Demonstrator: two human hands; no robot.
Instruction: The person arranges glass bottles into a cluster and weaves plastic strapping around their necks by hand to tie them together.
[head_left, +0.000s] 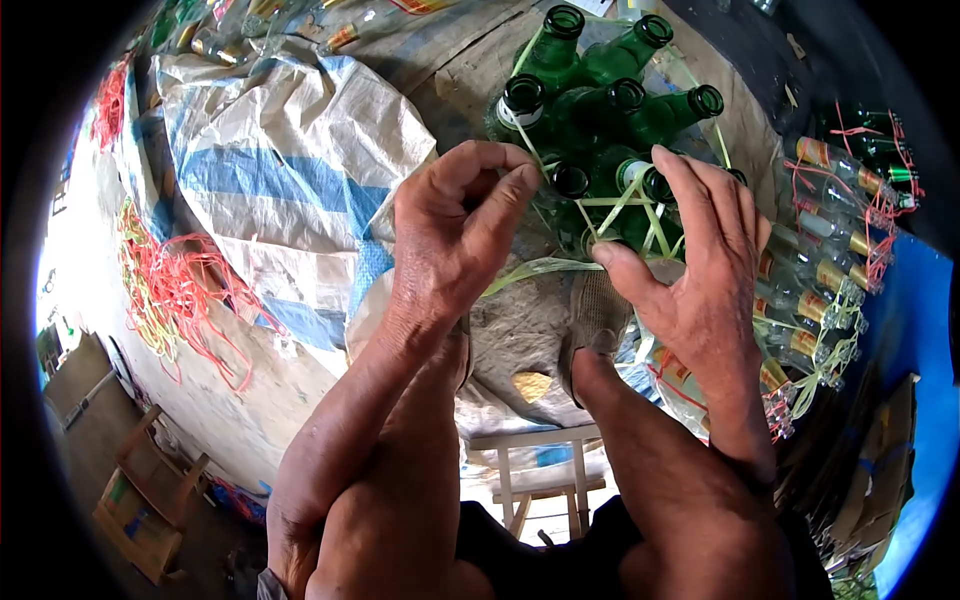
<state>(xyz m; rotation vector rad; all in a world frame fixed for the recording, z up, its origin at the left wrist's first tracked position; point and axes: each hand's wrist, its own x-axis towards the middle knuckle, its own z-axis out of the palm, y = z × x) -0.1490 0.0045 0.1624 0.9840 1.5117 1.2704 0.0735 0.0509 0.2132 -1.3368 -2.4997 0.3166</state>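
Several green glass bottles (553,62) stand upright in a tight cluster in front of me, with pale yellow-green plastic strips (612,202) running around and between their necks. My left hand (458,225) is at the cluster's near left side, thumb and forefinger pinched on a strip that runs up along the bottles. At the near right side is my right hand (698,255), with thumb and fingers spread apart around the nearest bottles. Its thumb tip is close to a crossing of the strips. A loose strip end (540,268) trails below the bottles toward my left wrist.
A white and blue woven plastic sheet (290,150) lies at left, near piles of red and yellow strips (195,290). Clear bottles bundled with strips (825,270) lie at right. My shod foot (600,310) is just below the green bottles. A wooden chair (150,490) stands lower left.
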